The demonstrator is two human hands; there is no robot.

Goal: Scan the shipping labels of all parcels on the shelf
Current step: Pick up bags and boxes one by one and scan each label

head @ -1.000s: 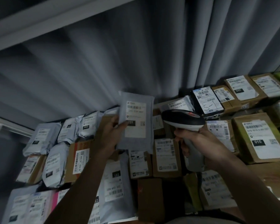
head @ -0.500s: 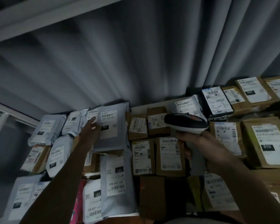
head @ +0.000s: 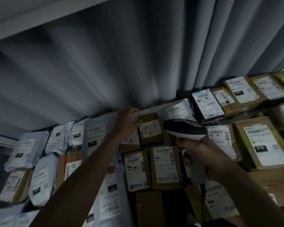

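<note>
Reaching: left hand (head: 127, 122), fingers curled, touches the far small brown box (head: 150, 128).
Scanner: right hand (head: 202, 149) grips the scanner (head: 184, 129), just right of that box.

In the centre of the frame the left hand (head: 127, 123) reaches to the back of the shelf, its fingers resting at the top edge of a small brown box (head: 150, 128) beside a grey mailer bag (head: 97, 136). Right of centre the right hand (head: 202, 154) grips the handle of a barcode scanner (head: 184, 129), its dark head pointing left. Labelled parcels fill the lower half, with a large box marked 010 (head: 262, 141) at the right. A grey curtain (head: 138, 63) hangs across the upper frame.
</note>
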